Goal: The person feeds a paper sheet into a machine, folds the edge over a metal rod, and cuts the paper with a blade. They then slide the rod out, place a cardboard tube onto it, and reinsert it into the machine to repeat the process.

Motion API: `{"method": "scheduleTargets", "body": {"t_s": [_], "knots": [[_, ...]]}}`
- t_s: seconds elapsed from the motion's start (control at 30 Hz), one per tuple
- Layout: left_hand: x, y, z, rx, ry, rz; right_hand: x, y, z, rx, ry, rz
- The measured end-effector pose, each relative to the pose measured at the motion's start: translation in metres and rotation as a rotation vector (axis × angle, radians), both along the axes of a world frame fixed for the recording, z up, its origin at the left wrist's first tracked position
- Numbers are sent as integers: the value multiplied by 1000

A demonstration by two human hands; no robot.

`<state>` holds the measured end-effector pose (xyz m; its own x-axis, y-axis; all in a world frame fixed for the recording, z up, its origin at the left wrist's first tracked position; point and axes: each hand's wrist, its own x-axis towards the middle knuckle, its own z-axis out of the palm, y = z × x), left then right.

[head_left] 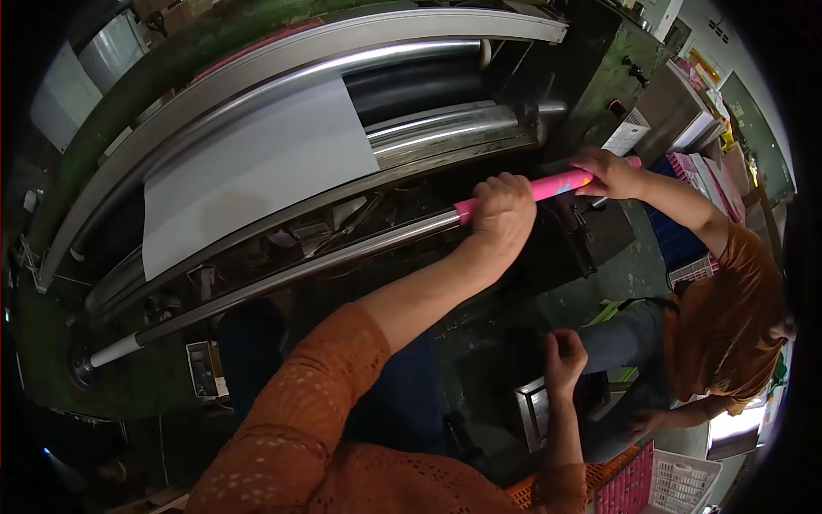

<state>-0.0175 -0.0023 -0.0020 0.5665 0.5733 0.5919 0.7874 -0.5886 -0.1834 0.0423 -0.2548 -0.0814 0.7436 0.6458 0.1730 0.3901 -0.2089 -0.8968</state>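
Observation:
My left hand [505, 210] is wrapped round a pink roll [552, 186] with a coloured print, which sits around a long metal shaft [317, 265]. Farther along the same roll, a co-worker's hand [610, 174] grips it near its right end. The shaft runs down to the left, to a round mount [83, 367] at the machine's side. My right hand [565, 355] is raised low at the right, touching nothing. Its fingers are loosely curled with the thumb apart, and I see nothing in it. A white sheet [257, 163] lies over the machine's rollers beyond the shaft.
Behind the shaft stand a metal roller [454, 126] and a curved-looking metal bar [342, 34]. The co-worker [719, 317] stands close on the right. Pink and white crates [655, 480] are at lower right, and a blue crate [672, 218] is behind the roll's end.

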Motion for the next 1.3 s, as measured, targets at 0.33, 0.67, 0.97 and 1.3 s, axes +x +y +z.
{"method": "scheduleTargets", "body": {"t_s": [0.33, 0.67, 0.97, 1.3], "knots": [[-17, -28, 34, 96, -235, -510, 1, 24, -10, -89, -46, 2], [-349, -41, -59, -783, -583, -328, -160, 326, 212, 589, -5, 607], [-454, 4, -111, -1031, -1874, -264, -249, 376, 256, 213, 567, 995], [-479, -13, -90, -885, -2082, -243, -163, 231, -8, 232, 1187, 406]]}}
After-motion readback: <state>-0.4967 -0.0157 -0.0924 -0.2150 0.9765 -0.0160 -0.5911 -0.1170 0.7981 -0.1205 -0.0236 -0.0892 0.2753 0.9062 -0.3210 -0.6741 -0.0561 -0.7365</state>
